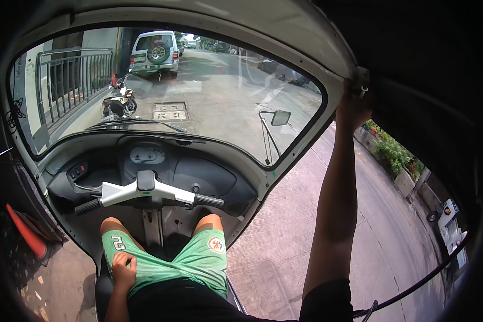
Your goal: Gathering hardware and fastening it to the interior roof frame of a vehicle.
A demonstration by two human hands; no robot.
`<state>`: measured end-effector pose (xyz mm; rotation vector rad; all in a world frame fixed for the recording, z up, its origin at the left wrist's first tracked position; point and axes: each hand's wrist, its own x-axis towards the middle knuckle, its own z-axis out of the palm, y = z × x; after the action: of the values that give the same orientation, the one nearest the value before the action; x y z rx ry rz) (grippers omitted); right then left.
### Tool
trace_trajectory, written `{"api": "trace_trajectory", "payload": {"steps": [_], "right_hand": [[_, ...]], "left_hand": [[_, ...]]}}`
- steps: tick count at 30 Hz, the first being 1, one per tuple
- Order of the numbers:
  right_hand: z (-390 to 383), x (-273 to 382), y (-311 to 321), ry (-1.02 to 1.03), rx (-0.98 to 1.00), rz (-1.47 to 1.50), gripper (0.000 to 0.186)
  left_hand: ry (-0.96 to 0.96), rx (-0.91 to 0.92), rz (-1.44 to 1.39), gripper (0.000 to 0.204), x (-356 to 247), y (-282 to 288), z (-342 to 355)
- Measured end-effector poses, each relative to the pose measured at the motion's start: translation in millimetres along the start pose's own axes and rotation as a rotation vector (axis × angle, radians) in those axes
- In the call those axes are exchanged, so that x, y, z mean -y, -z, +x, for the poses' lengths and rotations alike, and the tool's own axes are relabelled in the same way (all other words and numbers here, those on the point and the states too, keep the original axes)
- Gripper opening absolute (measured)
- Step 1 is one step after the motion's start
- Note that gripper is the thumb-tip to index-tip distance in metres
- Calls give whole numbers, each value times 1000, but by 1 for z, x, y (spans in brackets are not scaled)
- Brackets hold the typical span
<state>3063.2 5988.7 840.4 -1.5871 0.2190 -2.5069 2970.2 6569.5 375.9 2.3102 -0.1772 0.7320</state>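
My left hand [124,267] rests on the left thigh of my green shorts [172,268], fingers curled; whether it holds fabric is unclear. My right hand [353,107] is raised at the upper right, gripping the roof frame beside the windscreen, close to a small metal fitting [362,80]. Its fingertips are partly hidden. In front of me is the handlebar [123,191] of a small cab vehicle, with black grips at both ends, untouched by either hand, and a dark dashboard [209,180] behind it.
Through the windscreen are a parked white car [150,48], a motorcycle [118,102], a railing [70,70] and a side mirror [280,117]. An orange cone [27,231] stands left. Pavement, plants [392,150] and another small white vehicle [448,220] show at right.
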Motion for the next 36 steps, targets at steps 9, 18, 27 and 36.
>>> {"api": "trace_trajectory", "payload": {"steps": [9, 18, 27, 36], "right_hand": [[4, -2, -2, 129, -151, 32, 44], [25, -12, 17, 92, 220, -182, 31], [30, -4, 11, 110, 303, -379, 34], [29, -13, 7, 134, 247, -506, 27]], "left_hand": [[-10, -1, -1, 6, 0, 0, 1], [-15, -11, 4, 7, 1, -1, 1], [-19, -4, 12, 7, 0, -1, 2], [-19, -2, 13, 7, 0, 1, 3]]}}
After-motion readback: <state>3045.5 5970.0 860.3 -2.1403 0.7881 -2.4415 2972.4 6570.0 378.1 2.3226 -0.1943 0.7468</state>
